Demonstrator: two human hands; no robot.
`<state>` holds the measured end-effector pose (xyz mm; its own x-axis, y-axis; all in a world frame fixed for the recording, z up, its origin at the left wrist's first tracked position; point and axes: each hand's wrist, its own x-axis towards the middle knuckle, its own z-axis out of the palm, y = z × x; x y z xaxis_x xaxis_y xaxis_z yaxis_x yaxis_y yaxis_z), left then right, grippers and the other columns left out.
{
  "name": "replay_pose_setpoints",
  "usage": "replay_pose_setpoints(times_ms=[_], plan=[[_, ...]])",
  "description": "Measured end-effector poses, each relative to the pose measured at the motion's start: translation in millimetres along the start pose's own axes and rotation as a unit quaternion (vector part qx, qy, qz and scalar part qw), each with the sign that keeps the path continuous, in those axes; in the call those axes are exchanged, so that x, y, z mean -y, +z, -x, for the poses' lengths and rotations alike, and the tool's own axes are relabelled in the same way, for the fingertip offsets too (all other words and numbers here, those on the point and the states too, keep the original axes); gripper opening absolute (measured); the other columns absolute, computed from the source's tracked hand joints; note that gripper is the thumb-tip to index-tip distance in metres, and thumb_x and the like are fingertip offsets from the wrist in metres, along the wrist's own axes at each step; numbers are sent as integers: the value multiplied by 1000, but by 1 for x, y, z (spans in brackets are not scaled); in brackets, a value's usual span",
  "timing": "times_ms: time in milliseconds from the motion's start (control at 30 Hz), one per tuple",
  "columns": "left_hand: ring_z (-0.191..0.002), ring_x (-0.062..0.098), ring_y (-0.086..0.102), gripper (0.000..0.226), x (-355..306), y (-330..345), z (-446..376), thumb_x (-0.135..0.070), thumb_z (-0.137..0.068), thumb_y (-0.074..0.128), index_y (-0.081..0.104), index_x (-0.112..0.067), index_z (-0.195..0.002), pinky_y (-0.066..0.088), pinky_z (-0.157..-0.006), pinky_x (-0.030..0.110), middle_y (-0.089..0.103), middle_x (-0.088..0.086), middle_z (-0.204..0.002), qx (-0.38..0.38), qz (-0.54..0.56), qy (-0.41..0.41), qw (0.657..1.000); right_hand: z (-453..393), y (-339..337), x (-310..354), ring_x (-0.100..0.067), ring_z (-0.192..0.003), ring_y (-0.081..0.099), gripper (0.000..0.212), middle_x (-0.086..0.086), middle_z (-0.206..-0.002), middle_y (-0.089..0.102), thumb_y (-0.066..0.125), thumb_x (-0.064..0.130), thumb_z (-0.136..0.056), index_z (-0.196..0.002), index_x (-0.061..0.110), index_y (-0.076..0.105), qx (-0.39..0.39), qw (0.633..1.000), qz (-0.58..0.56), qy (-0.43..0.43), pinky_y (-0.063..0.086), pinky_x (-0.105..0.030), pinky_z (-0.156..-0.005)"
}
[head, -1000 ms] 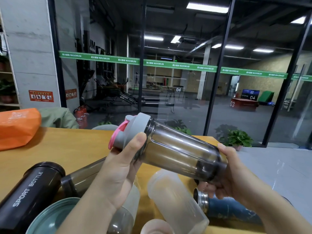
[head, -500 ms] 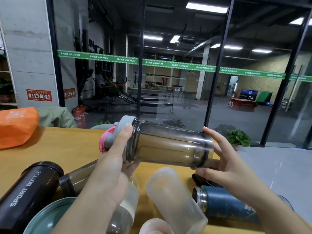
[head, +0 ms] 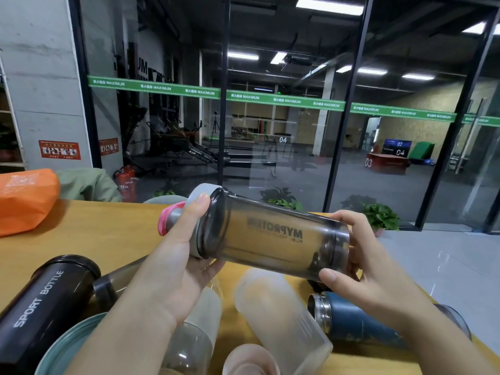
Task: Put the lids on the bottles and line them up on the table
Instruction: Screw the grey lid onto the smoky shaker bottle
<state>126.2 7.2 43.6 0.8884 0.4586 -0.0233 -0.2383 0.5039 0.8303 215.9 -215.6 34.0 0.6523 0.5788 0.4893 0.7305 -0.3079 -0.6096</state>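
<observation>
I hold a smoky see-through shaker bottle (head: pixel 270 236) sideways above the wooden table (head: pixel 102 234). My left hand (head: pixel 176 263) grips its grey lid with a pink flip cap (head: pixel 186 215), thumb on top. My right hand (head: pixel 359 269) grips the bottle's base end. Under my hands, bottles lie on the table: a black one marked SPORT BOTTLE (head: pixel 40 301), a smoky dark one (head: pixel 116 282), a frosted clear one (head: pixel 278 318), a second frosted one (head: pixel 197 331), a blue steel one (head: pixel 357 323). A teal bottle (head: pixel 65 347) and a pinkish bottle (head: pixel 249 361) show at the bottom edge.
An orange bag (head: pixel 24 198) lies on the table's far left, with a green cloth (head: pixel 86 185) behind it. Glass walls stand beyond the table's far edge, potted plants (head: pixel 378 215) at their foot. The table's right edge drops to a grey floor (head: pixel 438 266).
The bottle has turned from tilted to nearly level and rolled so its printed lettering faces me. My right hand has shifted from under the base to wrapping around it.
</observation>
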Motion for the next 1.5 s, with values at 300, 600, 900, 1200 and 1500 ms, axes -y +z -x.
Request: replay_pose_setpoints(times_ms=[300, 600, 900, 1200, 1500], plan=[[-92, 22, 66, 39, 0, 1, 1, -41, -65, 67, 69, -24, -100, 48, -91, 42, 74, 7, -104, 19, -19, 28, 999, -6, 4, 8, 0, -55, 58, 53, 16, -70, 70, 50, 61, -59, -106, 36, 52, 24, 979, -171, 104, 44, -13, -52], [-94, 19, 68, 63, 1, -1, -5, -37, -57, 82, 67, -20, -116, 54, -84, 38, 72, 7, -110, 46, 8, 81, 996, -9, 7, 4, -16, -41, 30, 90, -14, -61, 45, 34, 79, -63, -103, 3, 62, 113, 906, -287, 291, 26, -20, -38], [-97, 24, 67, 40, 0, 0, -1, -39, -65, 72, 70, -21, -100, 50, -93, 44, 74, 8, -105, -2, 25, 80, 997, -11, 15, 12, -16, -68, 68, 73, -6, -100, 66, 66, 61, -55, -121, 36, 48, 4, 966, -226, 123, 56, -38, -68], [-107, 24, 66, 24, 0, -7, -5, -47, -83, 62, 79, -31, -79, 50, -86, 43, 71, 4, -115, 50, 26, 29, 998, -2, 8, 7, -15, -91, 62, 79, 19, -125, 47, 71, 59, -62, -128, 65, 28, -82, 990, 11, -115, 56, -31, -71], [-103, 25, 66, 22, -4, 0, 1, -44, -77, 63, 78, -28, -81, 50, -80, 41, 72, 6, -112, 57, 33, -2, 998, 0, -4, 14, -23, -59, 55, 75, 14, -108, 47, 64, 73, -66, -127, 40, 34, -114, 972, 106, -177, 45, -26, -47]])
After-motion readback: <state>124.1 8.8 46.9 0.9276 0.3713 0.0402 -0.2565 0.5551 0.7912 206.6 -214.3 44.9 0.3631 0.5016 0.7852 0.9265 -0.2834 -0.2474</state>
